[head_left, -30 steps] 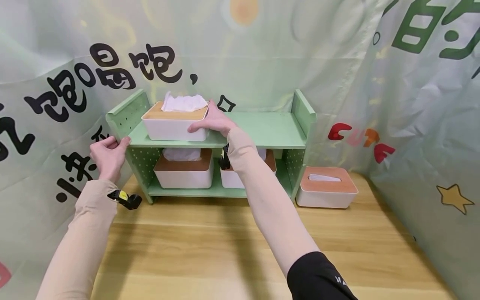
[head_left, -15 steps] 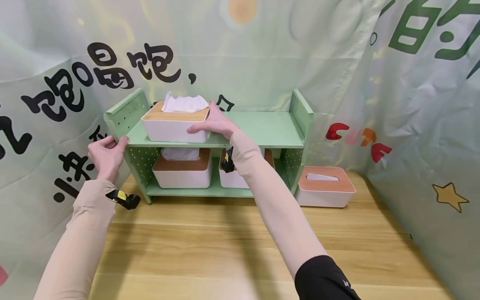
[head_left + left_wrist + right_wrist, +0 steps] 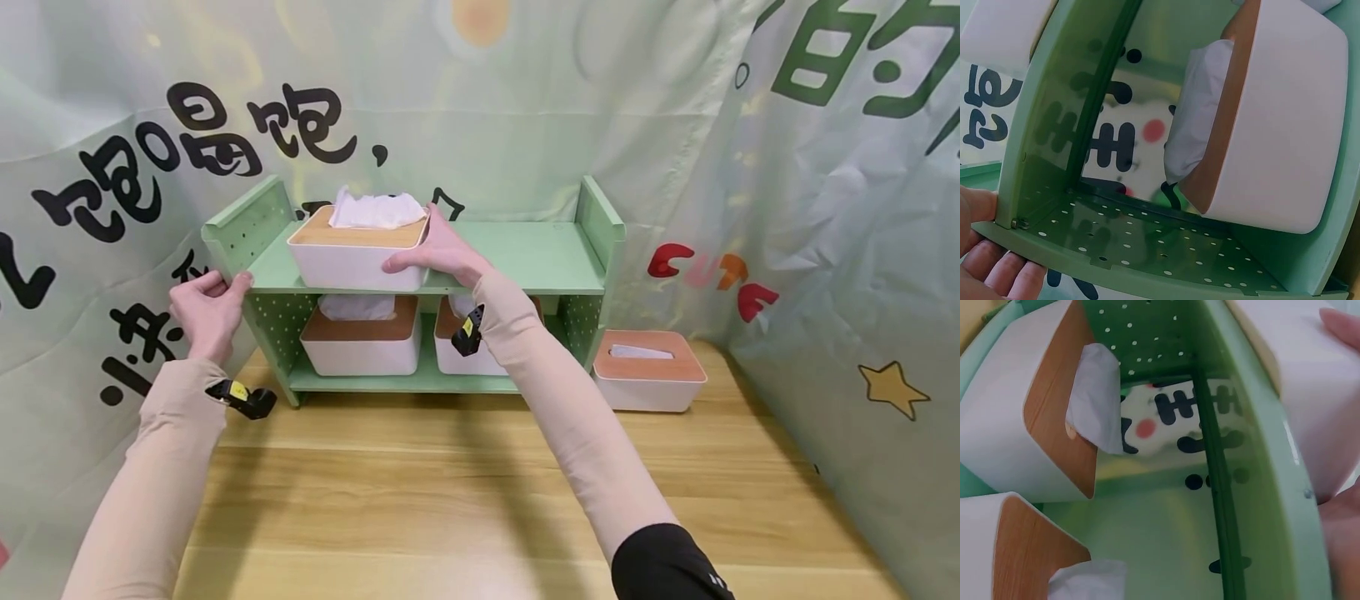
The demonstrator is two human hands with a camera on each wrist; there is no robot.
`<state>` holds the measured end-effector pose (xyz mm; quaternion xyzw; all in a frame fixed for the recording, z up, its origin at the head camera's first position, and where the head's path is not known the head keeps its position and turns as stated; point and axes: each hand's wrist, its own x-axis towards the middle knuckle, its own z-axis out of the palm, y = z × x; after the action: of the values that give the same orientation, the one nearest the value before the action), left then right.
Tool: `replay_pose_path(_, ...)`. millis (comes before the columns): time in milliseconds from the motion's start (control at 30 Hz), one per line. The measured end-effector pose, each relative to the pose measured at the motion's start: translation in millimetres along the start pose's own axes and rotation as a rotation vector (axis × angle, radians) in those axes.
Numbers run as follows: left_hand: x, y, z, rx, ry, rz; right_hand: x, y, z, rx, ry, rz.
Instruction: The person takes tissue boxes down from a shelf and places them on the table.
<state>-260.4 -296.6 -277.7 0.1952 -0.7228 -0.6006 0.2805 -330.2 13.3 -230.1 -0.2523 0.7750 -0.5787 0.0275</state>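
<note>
On the top deck of a green two-tier shelf (image 3: 517,250) sits a white tissue box (image 3: 352,265) with a wood-look lid and a tissue sticking up. My right hand (image 3: 442,250) grips its right end, thumb on the front face and fingers behind the far corner. At the shelf's left side, my left hand (image 3: 210,312) holds the panel's front edge; the left wrist view shows the thumb and fingers (image 3: 1004,272) on either side of it. Below stand two similar tissue boxes, the left one (image 3: 360,354) and the right one (image 3: 465,360), partly behind my right forearm.
Another tissue box (image 3: 648,387) stands on the wooden table (image 3: 360,492), right of the shelf. A printed cloth (image 3: 510,150) hangs behind and at both sides. The shelf's raised right end panel (image 3: 600,225) bounds the top deck.
The upper tissue box has slid a little to the right and toward the front edge, with my right hand on it. My left hand keeps its hold on the shelf. The view has shifted slightly.
</note>
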Motion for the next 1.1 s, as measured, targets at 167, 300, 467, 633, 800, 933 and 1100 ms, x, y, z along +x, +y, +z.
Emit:
replay_pose_path(167, -0.6, 0.3, -1.2, -0.005, 0.003, 0.0, -9.3, -2.8, -1.4, -0.001, -0.001, 0.008)
replay_pose_path(300, -0.8, 0.7, -2.1, -0.02, 0.002, -0.008, -17.8, -5.0, -3.0, 0.003, 0.009, 0.035)
replay_pose_path(467, -0.3, 1.2, -2.1, -0.035, -0.008, -0.016, -28.9, -4.7, -5.1, 0.053, 0.034, 0.041)
replay_pose_path(633, -0.3, 1.2, -1.6, -0.022, -0.008, -0.007, -37.8, -4.9, -6.0, 0.109, 0.089, 0.031)
replay_pose_path(800, -0.3, 1.2, -1.7, -0.015, -0.01, -0.003, -45.3, -9.3, -6.6, 0.156, 0.149, 0.033)
replay_pose_path(933, -0.1, 0.4, -2.2, -0.016, -0.014, -0.006, -51.4, -11.3, -7.4, 0.214, 0.154, 0.016)
replay_pose_path(1100, -0.8, 0.0, -2.4, 0.005, -0.015, 0.0, -57.0, -9.8, -8.5, 0.293, 0.158, -0.007)
